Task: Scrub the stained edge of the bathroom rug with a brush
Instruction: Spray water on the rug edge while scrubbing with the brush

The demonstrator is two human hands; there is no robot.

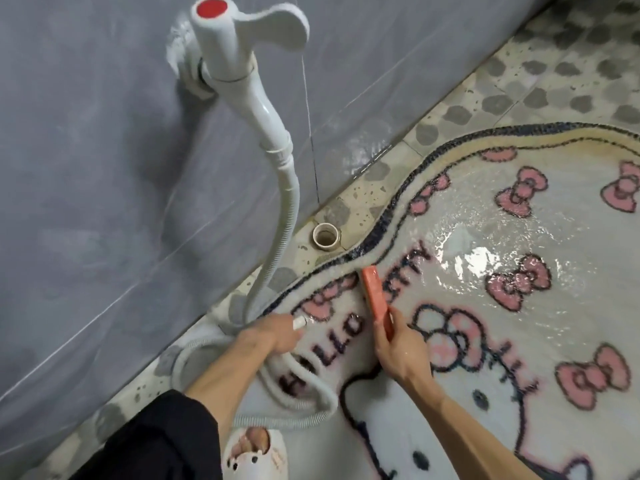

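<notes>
While water pools on the rug (pixel 485 216), the step in hand looks to me like scrubbing just inside its dark border (pixel 381 230). I would use short, firm strokes that follow the border's curve, with the bristles pressed flat and the water fed just ahead of them.

The right hand (pixel 401 351) grips the near end of the orange brush (pixel 375 299), fingers wrapped round it. The brush points away from that hand, and its far tip reaches almost to the dark border. The left hand (pixel 273 336) is curled round the white hose (pixel 287 188) close to its nozzle (pixel 299 322), which is aimed across the lettering toward the brush.

The border runs beyond both hands, between them and the wall, passing a short pipe stub (pixel 325 237) in the floor. A loop of hose lies on the rug under the left forearm and could snag a stroke.
</notes>
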